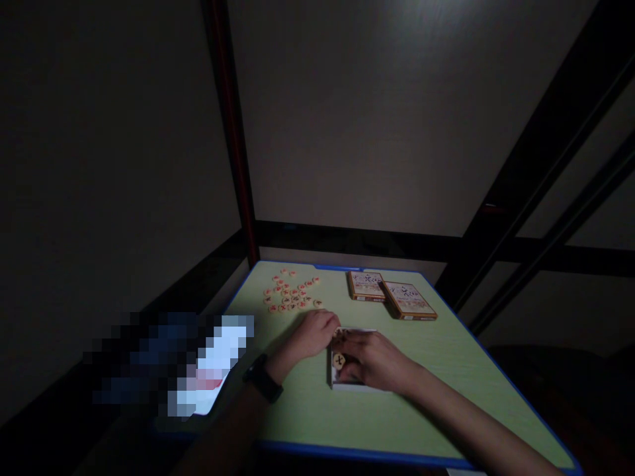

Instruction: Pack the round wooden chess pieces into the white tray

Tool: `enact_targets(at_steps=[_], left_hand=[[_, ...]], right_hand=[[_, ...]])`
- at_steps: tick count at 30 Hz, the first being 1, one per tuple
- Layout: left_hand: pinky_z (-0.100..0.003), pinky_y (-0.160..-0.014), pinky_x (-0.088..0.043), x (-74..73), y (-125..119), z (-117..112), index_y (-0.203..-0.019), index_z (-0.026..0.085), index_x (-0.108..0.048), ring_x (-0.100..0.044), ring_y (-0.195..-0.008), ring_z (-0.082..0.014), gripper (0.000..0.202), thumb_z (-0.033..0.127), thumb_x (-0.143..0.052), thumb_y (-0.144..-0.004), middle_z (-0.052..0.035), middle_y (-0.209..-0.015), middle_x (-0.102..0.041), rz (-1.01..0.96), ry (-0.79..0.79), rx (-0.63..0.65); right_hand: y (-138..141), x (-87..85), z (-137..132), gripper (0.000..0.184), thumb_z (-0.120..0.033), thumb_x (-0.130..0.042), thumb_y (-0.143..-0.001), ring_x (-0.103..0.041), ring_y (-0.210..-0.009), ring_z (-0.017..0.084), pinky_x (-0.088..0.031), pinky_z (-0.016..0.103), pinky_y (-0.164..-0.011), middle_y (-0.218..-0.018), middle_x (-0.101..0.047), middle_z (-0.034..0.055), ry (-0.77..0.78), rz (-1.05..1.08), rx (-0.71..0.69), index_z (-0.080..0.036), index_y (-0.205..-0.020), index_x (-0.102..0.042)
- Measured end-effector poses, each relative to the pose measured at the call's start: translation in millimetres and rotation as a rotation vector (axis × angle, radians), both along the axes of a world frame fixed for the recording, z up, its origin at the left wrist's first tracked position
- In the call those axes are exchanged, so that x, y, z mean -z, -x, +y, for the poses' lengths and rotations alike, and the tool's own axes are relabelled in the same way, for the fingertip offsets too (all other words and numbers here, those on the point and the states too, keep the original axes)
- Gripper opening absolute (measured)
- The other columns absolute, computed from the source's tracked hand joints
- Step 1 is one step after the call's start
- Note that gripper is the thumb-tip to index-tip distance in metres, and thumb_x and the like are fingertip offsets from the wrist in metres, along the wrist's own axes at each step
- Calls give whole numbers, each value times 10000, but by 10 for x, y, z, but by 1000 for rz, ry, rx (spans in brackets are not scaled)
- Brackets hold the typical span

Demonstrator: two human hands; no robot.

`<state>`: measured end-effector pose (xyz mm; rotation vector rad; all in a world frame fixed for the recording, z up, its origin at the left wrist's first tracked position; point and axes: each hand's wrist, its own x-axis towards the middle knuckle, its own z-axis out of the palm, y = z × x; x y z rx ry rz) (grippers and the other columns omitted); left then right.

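Note:
A shallow white box (331,378) lies on the table in front of me. Inside its left part is a round Chinese chess piece (338,361) with a dark character, and more pieces show near the far left corner. My right hand (378,360) reaches over the box from the right; its thumb and forefinger close around the near piece. At the far left corner of the box is my left hand (316,332), wearing a dark wristband (262,379), its fingers curled together. What they pinch is hidden. Beyond the left hand, loose Chinese chess pieces (294,293) are scattered.
Two printed flat boxes (366,284) (411,299) overlap at the table's far right. A lit screen, partly pixelated (218,360), lies at the left edge. The pale green table (446,416) has a blue rim. Walls stand close behind and to the left.

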<state>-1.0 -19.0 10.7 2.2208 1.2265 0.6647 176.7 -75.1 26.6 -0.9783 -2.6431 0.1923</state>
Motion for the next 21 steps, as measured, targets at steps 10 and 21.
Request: enact_targets(at_steps=[10,21], left_hand=[[-274,-816,-464,10,-6,0,-751,206,-669,-632,-853,-188,309,223,-393,-890,-46,-861,-728,-11,-3,-1],[-267,-784,-454,-37,-4,-17,-738,192,-646,-629,-833,-184,302,216,-389,-894,-54,-845,-710,-2,24,20]], right_hand=[[20,15,-14,222,-242,-742,-818,-676,-836,210,-483,267,-728,-894,-725,52,7,2,27,-194,-1022,-668],[-23,-63,-49,416,-224,-739,-799,-638,-730,185,-458,258,-660,-844,-704,31,59,82,48,-180,-1196,-623]])
